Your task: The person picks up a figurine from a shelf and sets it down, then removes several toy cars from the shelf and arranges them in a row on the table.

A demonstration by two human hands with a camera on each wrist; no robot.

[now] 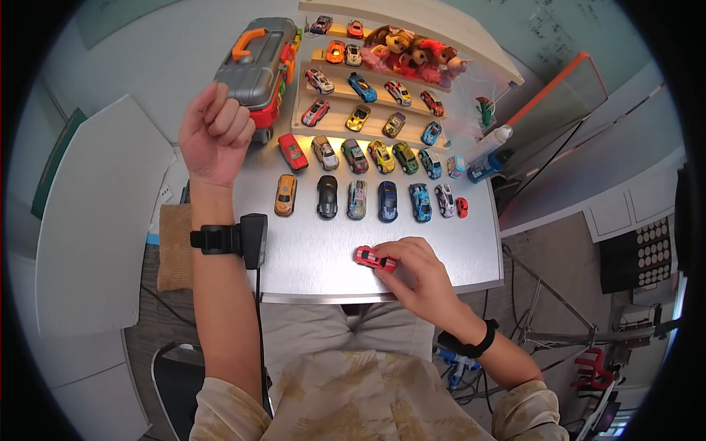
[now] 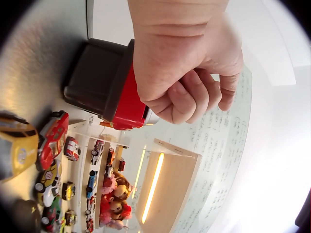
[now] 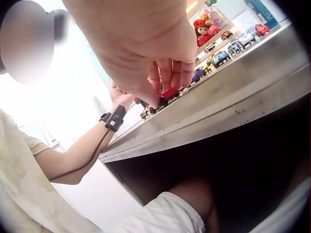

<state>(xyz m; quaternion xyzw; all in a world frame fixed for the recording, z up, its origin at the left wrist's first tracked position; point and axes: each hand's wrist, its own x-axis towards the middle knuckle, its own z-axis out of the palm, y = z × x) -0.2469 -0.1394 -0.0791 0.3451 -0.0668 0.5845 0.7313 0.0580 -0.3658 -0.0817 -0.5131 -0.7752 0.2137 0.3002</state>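
Observation:
My right hand [image 1: 422, 276] pinches a small red toy car [image 1: 365, 256] with pale stripes between thumb and fingers, close over the front part of the metal tabletop [image 1: 309, 253]. The right wrist view shows the red car [image 3: 168, 93] low at the table edge, partly covered by the fingers. Raised at the left, my left hand [image 1: 215, 136] has its fingers curled in and holds nothing visible. It overlaps a grey toy case [image 1: 259, 62] with an orange handle in the head view. Two rows of toy cars, including a black car [image 1: 327, 197], stand beyond the right hand.
Behind the rows rises a wooden tiered stand [image 1: 334, 110] bearing more toy cars and several dolls [image 1: 412, 55]. A white bottle [image 1: 491, 143] and a blue bottle [image 1: 489, 166] stand at the table's right edge. A white panel [image 1: 95, 220] lies to the left.

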